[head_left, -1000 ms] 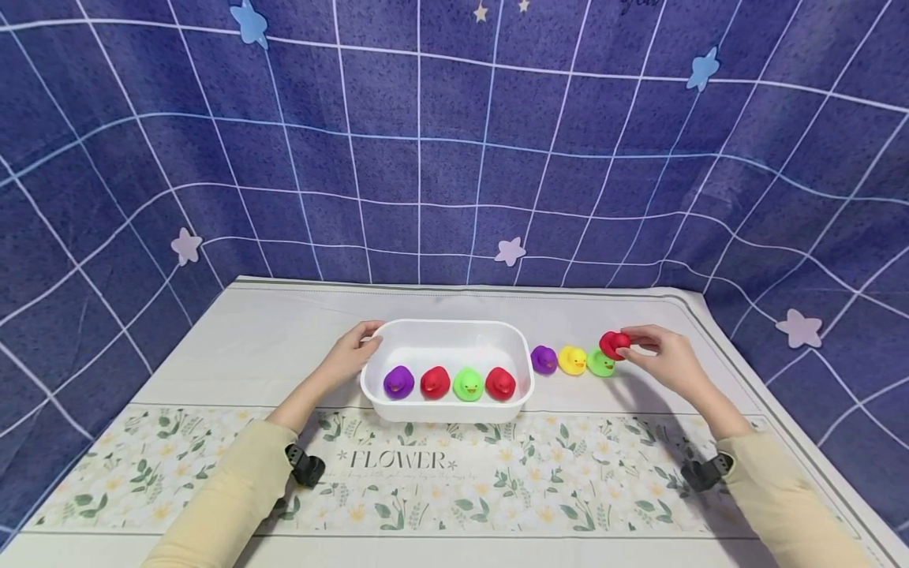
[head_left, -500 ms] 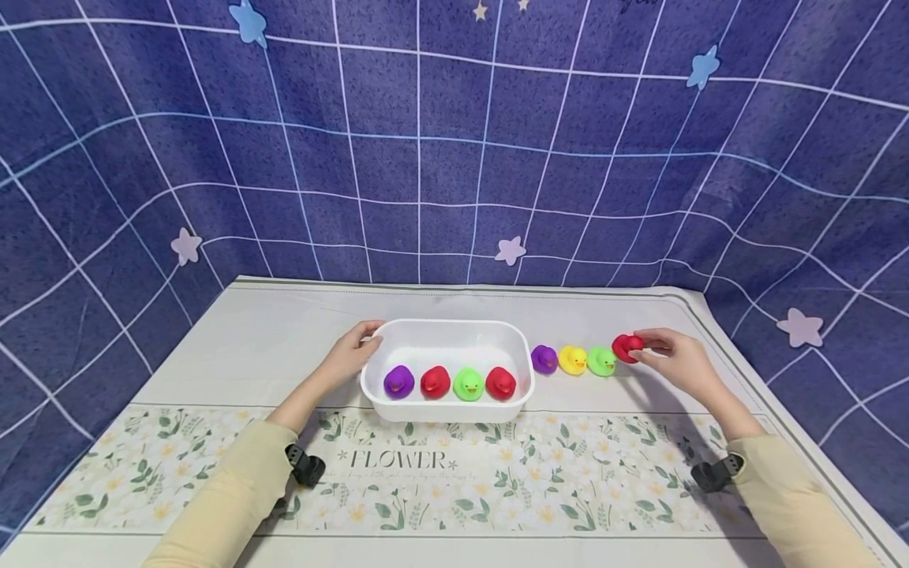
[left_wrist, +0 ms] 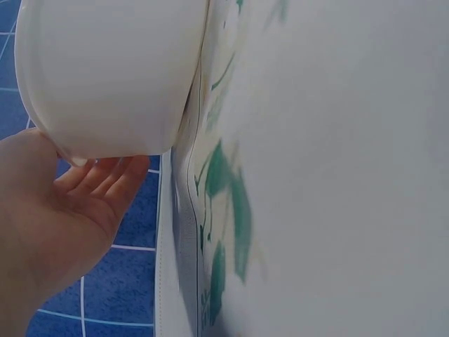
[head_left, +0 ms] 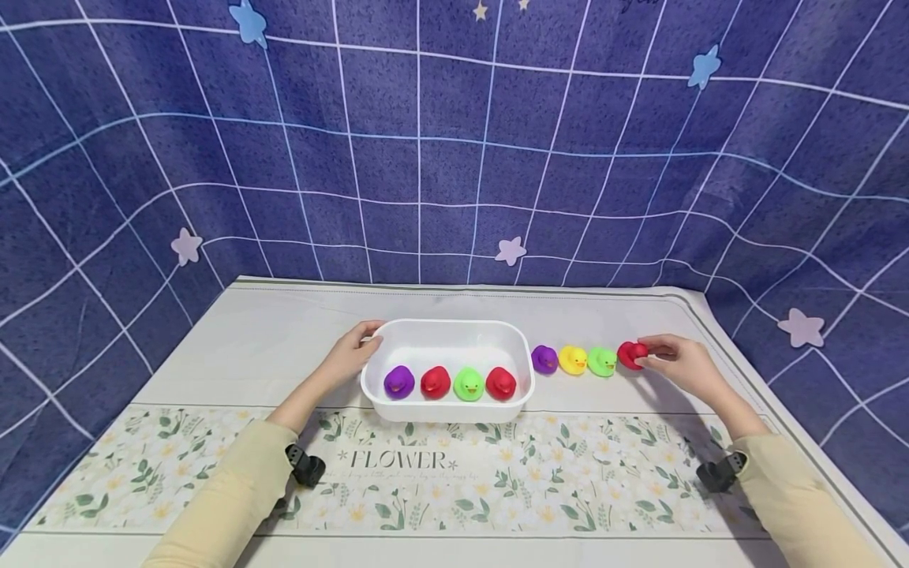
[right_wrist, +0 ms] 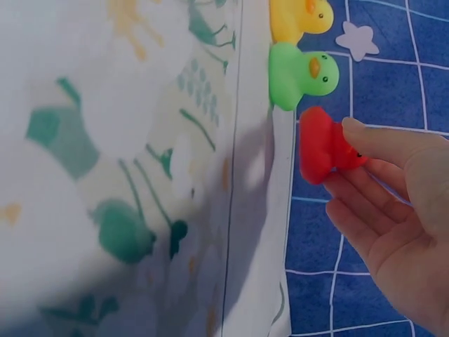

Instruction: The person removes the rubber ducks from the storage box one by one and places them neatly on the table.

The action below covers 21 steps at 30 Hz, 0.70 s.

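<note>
A white plastic tub [head_left: 447,412] stands mid-table with a row of rubber ducks along its near side: a purple duck [head_left: 399,383], a red duck [head_left: 435,383], a green duck [head_left: 469,385] and another red duck [head_left: 501,384]. My left hand [head_left: 348,353] holds the tub's left end at the rim; in the left wrist view its fingers [left_wrist: 116,184] lie against the outer wall. At the right, my right hand [head_left: 680,366] pinches a red rubber duck [right_wrist: 319,147] between thumb and fingers. This duck is just right of a green duck [head_left: 602,362], slightly apart.
Right of the tub, a purple duck [head_left: 544,360], a yellow duck [head_left: 573,360] and the green one form a row. A floral strip [head_left: 426,489] crosses the white tablecloth [head_left: 270,331]. Behind hangs a blue gridded curtain [head_left: 454,173] with stars.
My right hand has carried the red duck rightward and down, from in front of the green duck to beside it at the row's end. The left hand and tub have stayed put.
</note>
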{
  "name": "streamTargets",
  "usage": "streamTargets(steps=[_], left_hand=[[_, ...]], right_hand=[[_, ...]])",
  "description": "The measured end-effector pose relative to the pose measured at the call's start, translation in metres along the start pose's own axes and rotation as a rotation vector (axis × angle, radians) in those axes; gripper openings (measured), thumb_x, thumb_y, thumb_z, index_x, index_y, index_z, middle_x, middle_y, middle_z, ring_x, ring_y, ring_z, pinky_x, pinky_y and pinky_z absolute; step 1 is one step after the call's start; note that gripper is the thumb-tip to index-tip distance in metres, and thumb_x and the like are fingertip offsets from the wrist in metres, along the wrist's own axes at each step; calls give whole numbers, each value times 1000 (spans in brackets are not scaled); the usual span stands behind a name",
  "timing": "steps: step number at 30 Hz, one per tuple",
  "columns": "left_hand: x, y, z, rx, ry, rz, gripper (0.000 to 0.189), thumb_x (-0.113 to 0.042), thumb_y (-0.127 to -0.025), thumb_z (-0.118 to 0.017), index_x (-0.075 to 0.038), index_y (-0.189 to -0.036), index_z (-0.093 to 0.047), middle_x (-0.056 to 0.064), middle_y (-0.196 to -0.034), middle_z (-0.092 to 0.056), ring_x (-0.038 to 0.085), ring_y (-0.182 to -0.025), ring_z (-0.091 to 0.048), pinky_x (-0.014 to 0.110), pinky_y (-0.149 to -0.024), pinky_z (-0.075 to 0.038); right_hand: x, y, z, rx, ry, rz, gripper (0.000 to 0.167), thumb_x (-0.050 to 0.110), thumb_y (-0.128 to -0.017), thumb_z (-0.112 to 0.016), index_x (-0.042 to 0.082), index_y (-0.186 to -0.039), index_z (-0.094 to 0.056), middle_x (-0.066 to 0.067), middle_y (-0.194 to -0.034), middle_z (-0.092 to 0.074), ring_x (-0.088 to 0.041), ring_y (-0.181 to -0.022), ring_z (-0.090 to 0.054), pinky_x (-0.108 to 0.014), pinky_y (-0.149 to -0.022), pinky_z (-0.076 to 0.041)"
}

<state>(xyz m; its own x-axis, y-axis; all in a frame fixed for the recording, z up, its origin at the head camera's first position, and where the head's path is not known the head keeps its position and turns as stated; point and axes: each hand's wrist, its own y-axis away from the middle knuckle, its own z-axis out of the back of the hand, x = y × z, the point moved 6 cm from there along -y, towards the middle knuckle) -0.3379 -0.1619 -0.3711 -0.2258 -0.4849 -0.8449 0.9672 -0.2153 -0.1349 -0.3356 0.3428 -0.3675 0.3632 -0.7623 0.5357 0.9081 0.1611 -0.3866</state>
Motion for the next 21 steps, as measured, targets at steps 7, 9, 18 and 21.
streamTargets(steps=[7, 9, 18, 21], left_hand=[[23, -11, 0, -8, 16, -10, 43, -13, -100, -43, 8, -137, -37, 32, -131, -46, 46, -116, -52, 48, -94, -50], [33, -15, -1, -9, 14, -5, 44, -16, -100, -43, 6, -138, -37, 30, -132, -46, 44, -117, -52, 47, -94, -50], [37, -16, -1, -20, 14, -13, 43, -17, -99, -45, 4, -136, -40, 28, -130, -49, 42, -115, -54, 43, -92, -52], [36, -16, 0, -21, 14, -10, 42, -16, -99, -45, 4, -136, -40, 28, -130, -49, 42, -115, -55, 43, -92, -52]], right_hand=[[-6, 0, -4, 38, 35, -23, 33, 8, -79, -74, -6, -107, -65, -23, -99, -69, -34, -88, -67, -28, -74, -57], [-6, 0, -5, 52, 27, -25, 33, 6, -79, -73, -7, -108, -65, -24, -100, -68, -36, -88, -67, -28, -74, -57], [-11, -1, -13, 89, 37, -61, 34, 7, -80, -72, -7, -110, -63, -26, -103, -67, -39, -91, -66, -30, -72, -58], [-12, -1, -14, 94, 37, -71, 34, 5, -80, -71, -8, -110, -63, -28, -104, -65, -41, -93, -65, -37, -73, -58]])
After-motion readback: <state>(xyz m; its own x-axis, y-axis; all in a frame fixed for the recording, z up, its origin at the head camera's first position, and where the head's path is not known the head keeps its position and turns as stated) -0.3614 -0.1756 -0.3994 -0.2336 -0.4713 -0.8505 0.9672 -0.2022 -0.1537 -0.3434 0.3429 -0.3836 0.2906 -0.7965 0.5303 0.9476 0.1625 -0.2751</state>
